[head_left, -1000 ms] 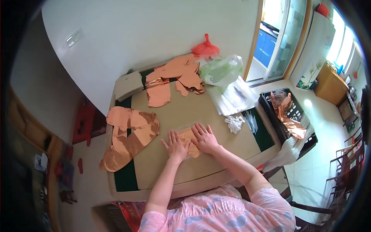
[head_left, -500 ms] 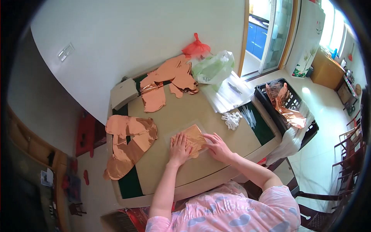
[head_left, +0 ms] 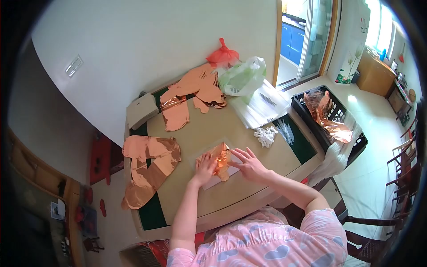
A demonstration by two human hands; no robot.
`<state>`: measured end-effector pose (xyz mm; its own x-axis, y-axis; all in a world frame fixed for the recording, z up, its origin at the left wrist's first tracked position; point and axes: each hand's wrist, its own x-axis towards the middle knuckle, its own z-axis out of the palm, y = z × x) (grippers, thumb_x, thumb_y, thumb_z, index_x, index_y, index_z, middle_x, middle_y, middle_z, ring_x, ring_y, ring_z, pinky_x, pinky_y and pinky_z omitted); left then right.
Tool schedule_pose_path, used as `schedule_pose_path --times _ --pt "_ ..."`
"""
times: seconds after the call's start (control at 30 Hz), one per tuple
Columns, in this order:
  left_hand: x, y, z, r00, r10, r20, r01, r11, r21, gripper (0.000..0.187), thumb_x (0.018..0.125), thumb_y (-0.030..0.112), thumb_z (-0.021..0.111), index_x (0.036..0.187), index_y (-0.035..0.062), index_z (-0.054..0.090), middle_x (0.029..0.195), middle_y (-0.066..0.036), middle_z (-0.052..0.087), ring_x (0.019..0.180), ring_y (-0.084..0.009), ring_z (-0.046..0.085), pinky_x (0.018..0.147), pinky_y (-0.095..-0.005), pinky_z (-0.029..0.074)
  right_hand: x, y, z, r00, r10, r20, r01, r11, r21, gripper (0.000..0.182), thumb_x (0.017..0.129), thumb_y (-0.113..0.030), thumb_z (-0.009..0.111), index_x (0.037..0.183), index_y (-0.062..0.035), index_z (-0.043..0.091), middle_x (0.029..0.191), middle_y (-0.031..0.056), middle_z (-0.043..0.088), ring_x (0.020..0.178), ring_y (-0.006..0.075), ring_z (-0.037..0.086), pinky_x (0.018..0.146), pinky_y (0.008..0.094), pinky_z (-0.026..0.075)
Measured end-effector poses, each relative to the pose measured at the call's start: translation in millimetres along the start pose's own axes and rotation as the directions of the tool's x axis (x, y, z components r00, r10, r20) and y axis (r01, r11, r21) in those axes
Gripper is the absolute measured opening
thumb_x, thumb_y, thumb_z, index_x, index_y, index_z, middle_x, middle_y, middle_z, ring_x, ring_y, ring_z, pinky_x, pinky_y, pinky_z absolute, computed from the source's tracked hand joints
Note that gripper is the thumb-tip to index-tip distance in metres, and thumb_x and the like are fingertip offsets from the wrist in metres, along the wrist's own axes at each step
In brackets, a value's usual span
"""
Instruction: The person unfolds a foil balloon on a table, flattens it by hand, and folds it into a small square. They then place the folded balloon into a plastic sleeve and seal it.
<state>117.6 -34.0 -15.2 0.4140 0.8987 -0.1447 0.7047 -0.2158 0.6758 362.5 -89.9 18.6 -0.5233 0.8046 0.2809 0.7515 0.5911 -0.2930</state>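
A folded, flat copper-coloured foil balloon (head_left: 222, 161) lies on a pale sheet (head_left: 219, 179) at the middle of the table, creased and shiny between my hands. My left hand (head_left: 204, 170) rests on its left side, fingers extended over the foil and pressing down. At the right edge is my right hand (head_left: 250, 167), its fingers spread and outstretched, the fingertips touching or just over the foil. A rounded tab of foil sticks out towards me. What lies under my left palm is hidden.
More flat foil balloons (head_left: 153, 167) lie at the left, with a stack (head_left: 200, 86) at the back. Clear plastic sleeves (head_left: 262, 109), white ribbon (head_left: 266, 136) and thin straws (head_left: 285, 131) sit to the right. A black crate (head_left: 327, 115) holds crumpled foil beside the table.
The foil was smooth and flat; now it is wrinkled and catches the light between my hands. My left hand has curled slightly, and my right hand's fingers have spread over the right edge.
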Motion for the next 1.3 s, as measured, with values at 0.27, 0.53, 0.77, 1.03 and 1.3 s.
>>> schedule_pose_path --times 0.27,0.53,0.77,1.03,1.3 --pt "0.9 18.9 -41.3 0.973 -0.074 0.217 0.166 0.881 -0.443 0.064 0.1 0.047 0.033 0.145 0.0015 0.028 0.147 -0.018 0.034 0.139 -0.0258 0.028 0.113 -0.0321 0.021 -8.0 28.6 -7.2 0.927 -0.256 0.275 0.261 0.965 0.016 0.061 0.076 -0.006 0.059 0.131 -0.0301 0.054 0.152 0.007 0.029 0.141 0.0237 0.024 0.113 0.0568 0.017" --pt "-0.3 23.1 -44.4 0.97 -0.096 0.223 0.181 0.899 -0.399 0.066 0.099 0.048 0.035 0.146 0.0023 0.027 0.148 -0.014 0.033 0.138 -0.0241 0.029 0.113 -0.0312 0.023 10.6 16.6 11.9 0.914 -0.313 0.258 0.329 0.944 -0.018 0.056 0.08 -0.014 0.058 0.133 -0.0309 0.052 0.153 0.0059 0.026 0.142 0.0223 0.022 0.113 0.0574 0.017" --pt "2.0 14.4 -38.5 0.965 -0.103 0.243 0.204 0.874 -0.442 0.064 0.099 0.048 0.035 0.145 0.0026 0.03 0.147 -0.014 0.035 0.137 -0.0235 0.031 0.112 -0.0315 0.024 -2.2 29.7 -13.3 0.936 -0.259 0.237 0.268 0.963 -0.004 0.054 0.076 -0.009 0.06 0.125 -0.0314 0.058 0.152 0.0053 0.029 0.141 0.0232 0.025 0.113 0.0588 0.015" --pt "-0.1 21.5 -42.2 0.969 -0.099 0.228 0.195 0.87 -0.452 0.064 0.099 0.048 0.037 0.143 0.0013 0.032 0.146 -0.014 0.038 0.135 -0.023 0.033 0.111 -0.0316 0.025 14.2 30.8 -2.0 0.885 -0.351 0.306 0.377 0.926 -0.031 0.059 0.081 -0.01 0.055 0.133 -0.036 0.049 0.151 0.0039 0.029 0.141 0.0226 0.024 0.113 0.0588 0.016" --pt "1.2 17.1 -43.9 0.956 -0.144 0.256 0.238 0.89 -0.389 0.067 0.099 0.05 0.036 0.144 0.001 0.031 0.145 -0.014 0.039 0.135 -0.0233 0.033 0.111 -0.0313 0.025 22.8 29.9 16.5 0.875 -0.37 0.312 0.403 0.914 -0.049 0.06 0.086 -0.011 0.05 0.139 -0.0373 0.041 0.152 0.0029 0.027 0.141 0.021 0.024 0.114 0.0569 0.015"
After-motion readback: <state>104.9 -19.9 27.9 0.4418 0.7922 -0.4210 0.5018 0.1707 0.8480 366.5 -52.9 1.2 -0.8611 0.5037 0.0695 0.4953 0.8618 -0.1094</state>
